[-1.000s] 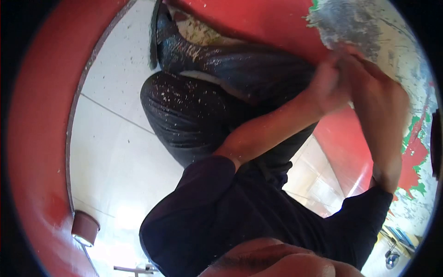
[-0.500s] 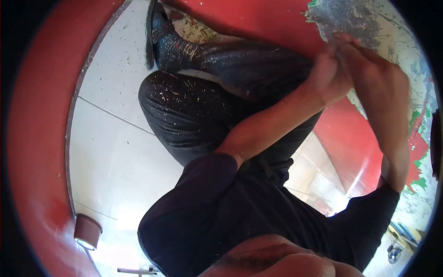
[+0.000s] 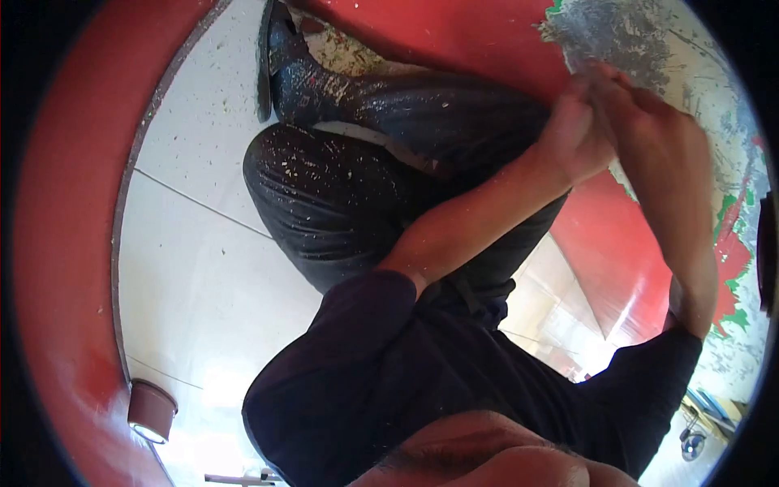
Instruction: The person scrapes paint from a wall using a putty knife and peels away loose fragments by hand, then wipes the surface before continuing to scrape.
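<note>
Both hands meet at the upper right, against a wall where red paint gives way to a grey, scraped patch [image 3: 633,36]. My left hand [image 3: 574,134] is closed, its fingers blurred. Across it lies my right hand [image 3: 641,114], also closed and touching it near the fingertips. Whatever the two hands grip is hidden by the fingers and the blur. Ragged green and red paint edges [image 3: 734,272] show on the wall right of my right forearm.
Bent legs in dark trousers [image 3: 324,187], dotted with flakes, rest on white floor tiles [image 3: 195,268]. Paint chips [image 3: 345,53] lie beside a dark shoe [image 3: 296,77]. A brown pot [image 3: 152,408] stands lower left. A red wall [image 3: 69,243] curves along the left.
My right hand and forearm have shifted slightly left. My left hand has barely moved and stays against it. The view has shifted slightly.
</note>
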Demonstrator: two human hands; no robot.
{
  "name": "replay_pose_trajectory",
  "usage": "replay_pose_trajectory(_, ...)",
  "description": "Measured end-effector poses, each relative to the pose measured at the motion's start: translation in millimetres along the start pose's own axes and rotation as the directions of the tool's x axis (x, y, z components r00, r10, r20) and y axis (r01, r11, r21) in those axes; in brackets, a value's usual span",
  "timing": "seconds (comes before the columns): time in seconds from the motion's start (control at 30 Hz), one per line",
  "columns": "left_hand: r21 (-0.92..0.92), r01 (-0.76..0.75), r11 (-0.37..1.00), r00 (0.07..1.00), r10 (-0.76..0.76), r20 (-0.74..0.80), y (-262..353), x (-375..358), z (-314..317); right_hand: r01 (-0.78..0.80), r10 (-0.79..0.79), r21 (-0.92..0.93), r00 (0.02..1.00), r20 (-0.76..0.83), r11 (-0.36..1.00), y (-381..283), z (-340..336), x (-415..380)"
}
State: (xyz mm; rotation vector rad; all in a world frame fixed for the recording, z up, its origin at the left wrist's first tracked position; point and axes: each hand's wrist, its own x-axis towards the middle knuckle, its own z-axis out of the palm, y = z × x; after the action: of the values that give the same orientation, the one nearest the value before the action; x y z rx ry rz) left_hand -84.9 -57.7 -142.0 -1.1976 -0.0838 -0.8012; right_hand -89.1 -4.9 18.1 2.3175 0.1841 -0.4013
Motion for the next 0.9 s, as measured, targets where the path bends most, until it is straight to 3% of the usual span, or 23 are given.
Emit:
replay_pose_trajectory(0.07,-0.052,0.017,0.999,0.999,-0.019,-0.045,-7.7,5.2,12.4,-0.036,0.045,0.078,0.992,-0.115,0.996,-5.3,-0.5,-0.4)
replay_pose_trajectory(0.13,0.057,0.000,0.998,1.000,0.001,-0.007,9.6,11.2,0.4,-0.041,0.049,0.064,0.990,-0.131,0.997,-4.2,1.3,-1.0)
replay_pose_trajectory(0.23,0.078,0.006,0.997,0.999,-0.003,-0.046,2.2,9.4,6.2,0.000,-0.002,-0.062,0.999,-0.040,0.998,-2.0,5.4,7.6)
replay_pose_trajectory(0.3,0.058,-0.012,0.998,0.997,0.017,-0.077,5.1,0.3,3.1,-0.065,0.068,0.048,0.995,-0.066,0.997,-5.4,-5.6,0.7)
replay_pose_trajectory(0.47,0.045,0.023,0.999,0.987,-0.015,-0.159,10.6,0.7,-0.8,0.012,-0.013,-0.066,1.000,-0.012,0.998,8.9,5.4,16.4)
replay_pose_trajectory(0.6,0.078,-0.042,0.996,0.998,0.045,-0.041,-5.9,6.7,14.9,-0.035,0.046,0.081,0.988,-0.145,0.996,-3.1,-12.2,9.5)
replay_pose_trajectory(0.67,0.142,-0.036,0.989,0.999,0.036,0.003,3.6,9.0,-3.5,0.005,-0.003,0.029,0.996,-0.094,1.000,-0.3,4.5,16.7)
replay_pose_trajectory(0.77,0.085,0.022,0.996,0.994,-0.012,-0.109,4.1,-3.3,15.4,-0.006,0.008,0.033,0.998,-0.058,0.999,0.4,-8.2,9.9)
replay_pose_trajectory(0.87,-0.026,0.052,0.998,0.998,-0.051,0.037,-2.9,13.7,12.5,0.033,-0.029,0.048,0.996,-0.081,0.998,-2.6,1.3,22.6)
replay_pose_trajectory(0.9,0.000,0.060,0.998,0.998,-0.060,-0.032,-1.8,6.4,12.1,0.027,-0.023,0.046,0.996,-0.085,0.999,-1.2,7.0,21.3)
